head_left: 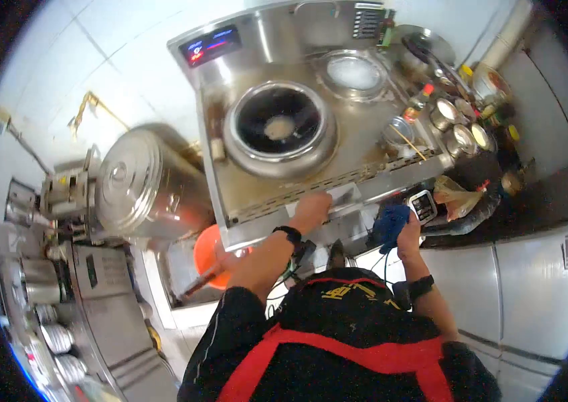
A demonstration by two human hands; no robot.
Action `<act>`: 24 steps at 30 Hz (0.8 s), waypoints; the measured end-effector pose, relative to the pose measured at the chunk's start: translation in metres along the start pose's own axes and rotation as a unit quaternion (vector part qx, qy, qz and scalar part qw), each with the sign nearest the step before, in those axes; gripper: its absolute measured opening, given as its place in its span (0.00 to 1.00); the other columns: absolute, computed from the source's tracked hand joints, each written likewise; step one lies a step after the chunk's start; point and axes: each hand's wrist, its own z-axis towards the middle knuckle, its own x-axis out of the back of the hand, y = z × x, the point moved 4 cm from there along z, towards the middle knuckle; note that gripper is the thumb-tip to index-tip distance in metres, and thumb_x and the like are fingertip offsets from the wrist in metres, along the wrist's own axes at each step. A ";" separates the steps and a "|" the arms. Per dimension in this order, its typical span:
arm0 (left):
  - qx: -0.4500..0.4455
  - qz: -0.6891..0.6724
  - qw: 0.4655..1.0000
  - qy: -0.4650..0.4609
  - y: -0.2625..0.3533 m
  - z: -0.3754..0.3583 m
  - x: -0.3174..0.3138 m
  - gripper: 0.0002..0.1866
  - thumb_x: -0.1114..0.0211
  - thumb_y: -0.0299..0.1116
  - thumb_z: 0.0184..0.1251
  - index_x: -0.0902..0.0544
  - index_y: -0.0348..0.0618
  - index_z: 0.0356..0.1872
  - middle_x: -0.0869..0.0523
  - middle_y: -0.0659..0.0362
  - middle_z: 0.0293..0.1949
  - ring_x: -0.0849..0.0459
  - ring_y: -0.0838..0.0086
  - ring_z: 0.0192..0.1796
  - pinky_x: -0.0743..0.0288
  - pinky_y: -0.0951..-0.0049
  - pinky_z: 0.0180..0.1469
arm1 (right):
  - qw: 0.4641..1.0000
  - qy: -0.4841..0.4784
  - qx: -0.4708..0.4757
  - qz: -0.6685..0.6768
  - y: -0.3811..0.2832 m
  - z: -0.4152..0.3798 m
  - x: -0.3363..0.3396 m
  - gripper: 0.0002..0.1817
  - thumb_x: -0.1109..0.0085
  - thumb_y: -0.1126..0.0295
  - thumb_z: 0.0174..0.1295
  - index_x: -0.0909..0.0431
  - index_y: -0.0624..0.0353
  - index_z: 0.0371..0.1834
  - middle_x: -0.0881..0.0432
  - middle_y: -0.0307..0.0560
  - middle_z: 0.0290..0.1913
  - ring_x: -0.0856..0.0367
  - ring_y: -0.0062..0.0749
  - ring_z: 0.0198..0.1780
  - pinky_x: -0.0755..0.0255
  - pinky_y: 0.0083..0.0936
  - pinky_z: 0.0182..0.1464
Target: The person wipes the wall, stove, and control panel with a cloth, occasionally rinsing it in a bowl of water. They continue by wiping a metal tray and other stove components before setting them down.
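Note:
My left hand [309,209] is closed at the front edge of the steel stove [371,144], beside a pale panel with a dark mark; what its fingers grip, if anything, is hidden. In my right hand [410,238] is a bunched dark blue cloth [389,226], held just in front of the stove's right side. A small white-framed device with a dark face [422,207] sits right beside that hand. Behind my left hand, a wide round wok burner [280,127] with a dark interior is set into the stovetop.
A large lidded steel pot [143,184] stands left of the stove, with an orange bucket [213,251] low in front of it. Seasoning bowls [461,139], a red-capped bottle [419,104] and a plastic bag [456,197] crowd the right. A round cover [354,70] lies at the back.

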 end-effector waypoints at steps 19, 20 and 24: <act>0.019 -0.068 0.892 0.446 0.128 -0.047 0.320 0.09 0.39 0.26 0.67 0.27 0.35 0.28 0.23 0.42 0.26 0.22 0.43 0.30 0.31 0.51 0.31 | 0.739 -0.059 0.584 -0.331 -0.257 0.018 -0.191 0.11 0.50 0.75 0.65 0.26 0.68 0.48 0.26 0.67 0.53 0.29 0.67 0.57 0.38 0.52 0.69; 0.017 -0.061 0.889 0.453 0.120 -0.049 0.327 0.09 0.39 0.26 0.67 0.27 0.35 0.28 0.23 0.42 0.26 0.22 0.43 0.30 0.31 0.51 0.31 | 0.770 -0.092 0.567 -0.278 -0.243 0.001 -0.197 0.14 0.51 0.76 0.65 0.26 0.68 0.53 0.27 0.67 0.57 0.31 0.69 0.62 0.42 0.53 0.72; 0.076 -0.106 0.889 0.440 0.083 -0.064 0.338 0.05 0.39 0.25 0.66 0.18 0.37 0.39 0.20 0.42 0.25 0.23 0.47 0.25 0.32 0.60 0.27 | 0.805 -0.194 0.509 -0.235 -0.233 -0.032 -0.208 0.22 0.51 0.77 0.65 0.28 0.67 0.64 0.31 0.68 0.68 0.37 0.70 0.71 0.47 0.57 0.75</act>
